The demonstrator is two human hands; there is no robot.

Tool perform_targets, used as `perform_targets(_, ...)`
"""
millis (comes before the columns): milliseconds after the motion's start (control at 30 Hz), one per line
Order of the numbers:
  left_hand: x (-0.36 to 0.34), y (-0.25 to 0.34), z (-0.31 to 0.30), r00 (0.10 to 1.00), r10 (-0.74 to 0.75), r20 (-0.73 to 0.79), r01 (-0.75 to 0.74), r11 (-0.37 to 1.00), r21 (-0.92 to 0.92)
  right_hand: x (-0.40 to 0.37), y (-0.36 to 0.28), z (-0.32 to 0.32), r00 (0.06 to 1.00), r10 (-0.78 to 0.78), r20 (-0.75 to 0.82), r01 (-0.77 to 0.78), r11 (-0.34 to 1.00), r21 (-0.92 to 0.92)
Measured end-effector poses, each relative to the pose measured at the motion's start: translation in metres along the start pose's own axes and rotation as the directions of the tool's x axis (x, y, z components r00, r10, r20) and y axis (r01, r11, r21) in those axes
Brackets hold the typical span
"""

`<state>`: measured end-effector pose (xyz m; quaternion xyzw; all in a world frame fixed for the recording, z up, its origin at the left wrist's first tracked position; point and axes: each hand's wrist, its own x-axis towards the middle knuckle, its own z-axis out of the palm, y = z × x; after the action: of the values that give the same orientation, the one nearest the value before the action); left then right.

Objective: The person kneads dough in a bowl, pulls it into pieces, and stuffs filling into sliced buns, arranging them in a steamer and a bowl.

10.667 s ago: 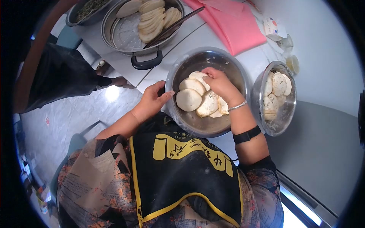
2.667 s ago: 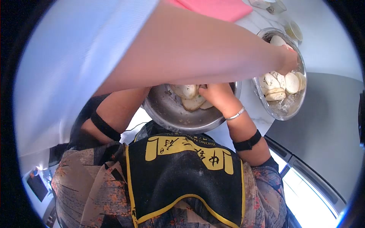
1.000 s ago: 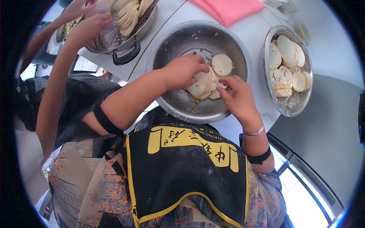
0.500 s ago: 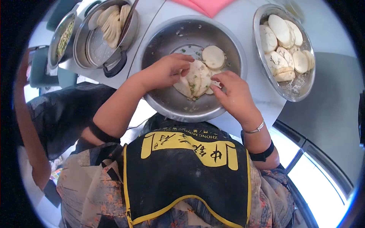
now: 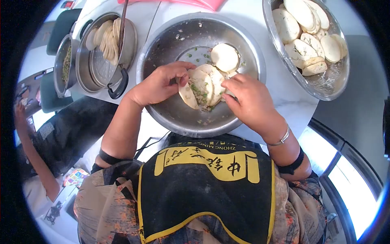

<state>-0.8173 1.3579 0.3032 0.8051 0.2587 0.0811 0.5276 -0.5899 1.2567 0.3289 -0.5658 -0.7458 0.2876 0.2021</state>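
A large steel bowl stands in front of me, with pale round slices and scattered green bits inside. My left hand is closed, its thumb and fingers pinching the edge of a pale slice that leans outward. My right hand is closed on the right edge of the overlapping pale slices. Between the parted slices a chopped filling with green pieces shows. Another round slice lies above them in the bowl, touched by neither hand.
At the right, a metal basin holds several pale slices. At the left stands a steamer pot with stacked slices and chopsticks, beside a bowl of green-flecked mixture. Pink plastic lies at the back. Another person's arm is at far left.
The slices between my hands have parted wider, so more filling shows. My left hand has drawn the left slice slightly leftward. The whole view has shifted a little.
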Motion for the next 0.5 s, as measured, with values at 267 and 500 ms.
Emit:
perform_targets(267, 0.001, 0.000, -0.003, 1.000, -0.002, 0.016, 0.001, 0.999, 0.033, 0.004, -0.006, 0.005, 0.988, -0.002, 0.154, 0.023, 0.990, -0.138)
perform_targets(500, -0.001, -0.002, -0.006, 0.999, 0.022, 0.032, -0.022, 1.000, 0.008, 0.006, -0.018, 0.024, 0.927, -0.114, 0.359, 0.168, 0.978, -0.125)
